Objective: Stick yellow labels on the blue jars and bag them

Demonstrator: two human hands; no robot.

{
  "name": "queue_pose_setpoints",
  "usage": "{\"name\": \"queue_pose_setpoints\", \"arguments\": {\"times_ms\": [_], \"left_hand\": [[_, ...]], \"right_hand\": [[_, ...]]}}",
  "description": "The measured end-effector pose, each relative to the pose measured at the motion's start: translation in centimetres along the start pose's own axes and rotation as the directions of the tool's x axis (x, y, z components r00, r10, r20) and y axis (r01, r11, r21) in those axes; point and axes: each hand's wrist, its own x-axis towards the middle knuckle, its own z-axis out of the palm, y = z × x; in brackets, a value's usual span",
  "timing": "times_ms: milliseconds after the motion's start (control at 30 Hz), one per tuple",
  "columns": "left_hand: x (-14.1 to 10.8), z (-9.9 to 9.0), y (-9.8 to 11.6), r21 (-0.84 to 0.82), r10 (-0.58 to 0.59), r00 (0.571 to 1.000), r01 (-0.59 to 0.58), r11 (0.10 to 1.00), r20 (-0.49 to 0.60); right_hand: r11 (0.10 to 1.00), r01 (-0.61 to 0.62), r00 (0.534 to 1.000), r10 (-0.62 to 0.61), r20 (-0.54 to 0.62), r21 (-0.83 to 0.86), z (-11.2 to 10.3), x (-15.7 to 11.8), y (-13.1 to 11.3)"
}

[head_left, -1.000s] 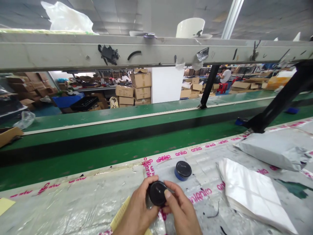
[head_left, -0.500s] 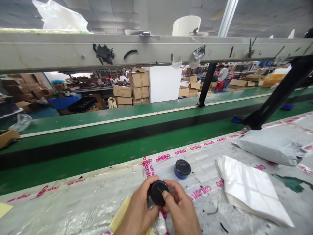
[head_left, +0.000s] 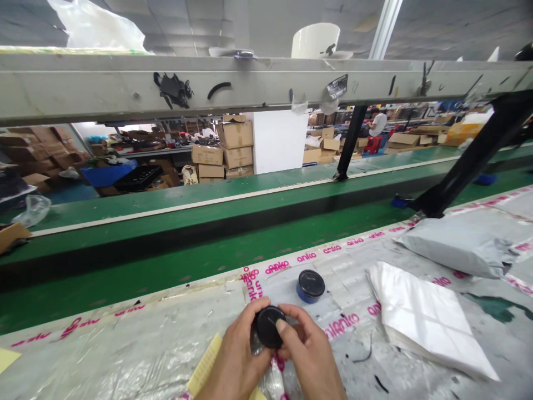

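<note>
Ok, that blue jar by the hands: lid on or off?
On: the black lid sits squarely on the blue jar, covering its top.

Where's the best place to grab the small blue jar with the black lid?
Probably pinch the blue jar around its round wall just under the black lid, coming from the near side: it stands upright, and its blue band shows on that side.

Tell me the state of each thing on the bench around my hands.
Round black container, held between both hands.
Left hand, gripping the container.
Right hand, gripping the container.
Blue jar, upright, black lid on.
White plastic sheets, folded, lying flat.
Grey mailer bag, lying down, puffed up.
</note>
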Motion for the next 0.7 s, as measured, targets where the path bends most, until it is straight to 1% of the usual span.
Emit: {"name": "queue_pose_setpoints", "arguments": {"times_ms": [67,133,167,267,300,367,433,500,533,633,700], "left_hand": [[0.0,0.1,-0.3,0.016,0.008,1.0,-0.008,1.0,0.003],[0.1,0.1,-0.6,0.03,0.012,1.0,-0.012,0.999,0.005],[0.1,0.1,-0.6,0.033,0.007,1.0,-0.007,0.999,0.005],[0.2,-0.1,-0.7,0.005,-0.037,0.999,0.037,0.999,-0.024],[0.3,-0.2,-0.5,-0.007,-0.047,0.997,0.047,0.999,-0.056],[0.4,-0.4,-0.2,-0.016,-0.055,0.985,0.053,0.998,-0.164],[0.4,-0.5,0.3,0.002,-0.058,0.954,0.062,0.998,-0.293],[0.4,-0.7,0.6,0.027,-0.046,0.922,0.062,0.998,-0.385],[0.4,-0.8,0.7,0.043,-0.028,0.913,0.05,0.998,-0.407],[0.3,-0.9,0.4,0.099,0.045,0.907,-0.004,0.995,-0.418],[0.3,-0.7,0.0,0.123,0.072,0.899,-0.021,0.992,-0.432]], "right_hand": [[0.998,0.001,1.0,-0.001,-0.003,-0.056,0.1,0.0,-0.5],[0.996,0.02,1.0,-0.018,0.019,-0.088,0.2,-0.1,-0.9],[0.997,0.036,0.999,-0.034,0.024,-0.067,0.2,-0.2,-0.9],[0.995,0.06,0.998,-0.061,0.007,0.086,0.3,-0.8,-0.5],[0.991,0.064,0.998,-0.063,-0.013,0.115,0.4,-1.0,-0.3],[0.989,0.112,0.992,-0.107,-0.06,0.096,0.7,-1.3,0.0],[0.973,0.23,0.97,-0.228,-0.089,0.007,1.0,-1.2,0.0],[0.934,0.347,0.934,-0.352,-0.054,-0.079,1.4,-0.8,-0.1],[0.915,0.387,0.92,-0.391,-0.016,-0.113,1.5,-0.6,-0.2],[0.875,0.448,0.894,-0.438,0.094,-0.183,1.9,0.0,-0.4],[0.862,0.465,0.885,-0.45,0.119,-0.199,2.0,0.3,-0.4]]}}
